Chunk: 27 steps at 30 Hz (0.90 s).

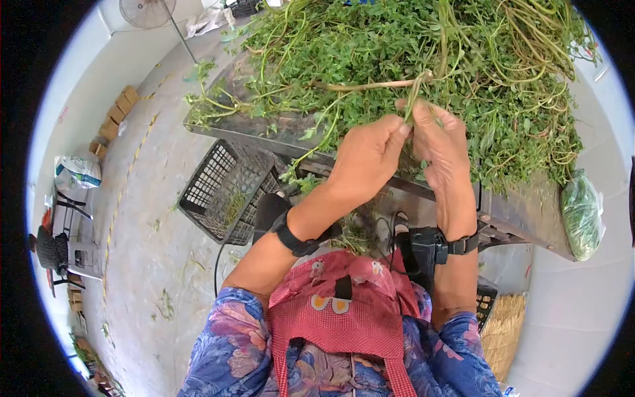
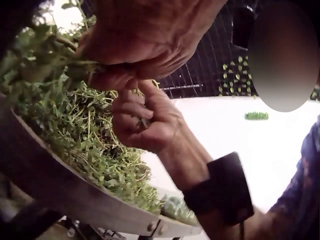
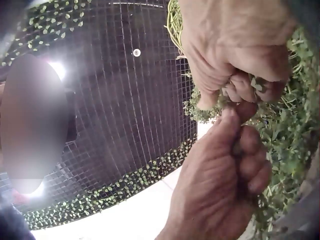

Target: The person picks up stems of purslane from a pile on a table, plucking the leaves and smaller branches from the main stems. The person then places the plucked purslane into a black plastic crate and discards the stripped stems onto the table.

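No text can be read. Blue and green print on a white sack point(image 1: 78, 173) at the left is too small, as are red marks point(image 1: 63, 115) on the wall point(image 1: 86, 76); dark lettering point(image 2: 111, 233) below the desk point(image 2: 75, 190) is blurred.

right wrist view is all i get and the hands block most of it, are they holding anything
Observer: Yes, the head view shows the left hand and right hand pinching a green stem that rises past the fingertips.
Operator: ok, any container on the floor near the table
Observer: A black plastic crate stands on the floor, to the person's left, with some green scraps in it.
Operator: and the table's right end
Observer: A clear plastic bag of greens is at that end of the table.
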Each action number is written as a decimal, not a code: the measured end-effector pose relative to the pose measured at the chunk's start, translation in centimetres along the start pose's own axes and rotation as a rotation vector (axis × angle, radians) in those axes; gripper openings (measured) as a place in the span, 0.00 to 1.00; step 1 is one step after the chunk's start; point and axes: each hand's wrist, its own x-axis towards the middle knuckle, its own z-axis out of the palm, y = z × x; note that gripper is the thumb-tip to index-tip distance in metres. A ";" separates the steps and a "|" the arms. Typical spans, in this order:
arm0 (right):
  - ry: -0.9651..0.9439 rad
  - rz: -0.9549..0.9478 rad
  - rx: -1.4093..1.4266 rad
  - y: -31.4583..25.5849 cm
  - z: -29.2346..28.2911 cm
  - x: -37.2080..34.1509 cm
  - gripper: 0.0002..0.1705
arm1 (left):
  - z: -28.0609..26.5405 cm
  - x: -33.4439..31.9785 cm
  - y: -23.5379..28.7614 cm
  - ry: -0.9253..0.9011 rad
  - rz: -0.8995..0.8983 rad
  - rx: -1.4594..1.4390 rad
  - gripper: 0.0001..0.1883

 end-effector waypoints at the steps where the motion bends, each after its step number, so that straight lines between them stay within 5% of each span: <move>1: -0.005 -0.066 -0.065 -0.1 0.6 -0.1 0.18 | 0.3 0.2 -0.6 0.011 0.048 0.069 0.14; 2: -0.012 -0.135 -0.133 -0.3 0.8 -0.1 0.17 | 0.3 0.2 -0.8 0.007 0.050 0.066 0.14; 4: -0.024 -0.125 -0.123 -0.5 0.0 0.0 0.16 | -0.7 0.8 -0.1 -0.140 -0.277 -0.525 0.18; 5: -0.037 -0.107 -0.109 -0.4 -0.3 0.0 0.16 | -1.6 1.8 0.4 -0.086 -0.494 -0.653 0.20; 6: -0.037 -0.108 -0.109 -0.2 -0.4 -0.1 0.16 | -1.8 2.7 0.0 -0.085 -0.494 -0.653 0.20; 8: -0.079 -0.043 -0.033 0.3 -0.5 -0.3 0.15 | -1.9 4.6 -1.1 -0.053 -0.818 -1.161 0.26; 10: -0.121 0.014 -0.043 0.6 -0.6 -0.7 0.15 | -1.6 6.7 -3.3 -0.090 -0.760 -1.262 0.22; 15: -0.150 0.074 -0.057 0.7 -0.9 -2.9 0.16 | -0.2 10.3 -2.1 0.226 -0.673 -1.251 0.15; 17: -0.090 -0.095 -0.166 -0.9 -0.7 -4.4 0.15 | 0.5 11.9 -1.8 0.375 -0.661 -1.162 0.13; 22: 0.125 -0.427 -0.401 -3.3 -0.9 -7.6 0.13 | 1.5 14.4 -2.4 0.331 -0.643 -1.146 0.13; 25: 0.042 -0.525 -0.236 -3.2 -2.8 -8.0 0.13 | 1.3 13.3 -4.2 0.322 -0.601 -1.004 0.16; 27: 0.095 -0.386 -0.117 -2.4 -2.6 -7.3 0.14 | 1.5 12.3 -3.1 0.191 -0.597 -0.991 0.17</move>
